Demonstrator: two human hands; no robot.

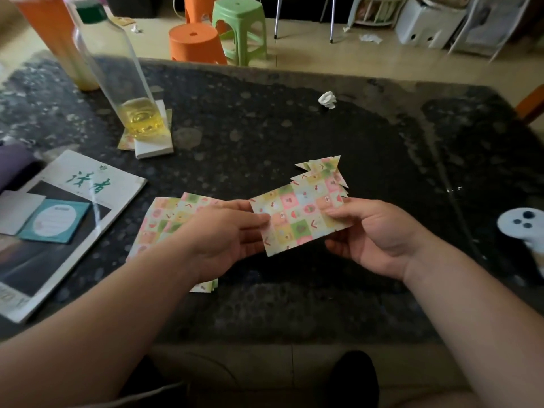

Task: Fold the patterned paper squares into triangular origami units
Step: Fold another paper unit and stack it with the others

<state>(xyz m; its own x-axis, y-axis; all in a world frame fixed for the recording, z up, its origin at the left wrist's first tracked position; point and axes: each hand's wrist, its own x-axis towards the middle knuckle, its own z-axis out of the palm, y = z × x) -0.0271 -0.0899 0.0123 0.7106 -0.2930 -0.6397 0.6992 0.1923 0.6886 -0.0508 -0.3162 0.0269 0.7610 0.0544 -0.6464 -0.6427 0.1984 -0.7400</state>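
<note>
On my feed both hands are raised over the dark speckled table [265,128], sharing one piece of patterned paper [300,222]. It shows as a rectangle, held clear of the table and tilted so its left end sits lower and nearer to me.

The left grip [223,240] pinches the paper's left edge. Its thumb lies on top and its fingers are curled underneath. The right grip [371,234] pinches the right edge the same way, thumb pressed on the printed face and fingers tucked below. So the paper spans the gap between the two grips, touching both. I cannot tell whether it is a single layer or already doubled over.

The stack of unfolded squares [159,222] lies flat on the table under the left grip and forearm, partly hidden by them. The finished triangular units [322,172] lie in a small pile just beyond the held paper's far right corner, near the right grip's fingertips and not touching them.

To the left a magazine [73,207] lies on the table with a teal card [54,222] on it. Farther back a glass bottle [117,69] with a little yellow liquid stands on a white block [156,145]. A crumpled white scrap [327,100] sits well apart, near the far edge.
</note>
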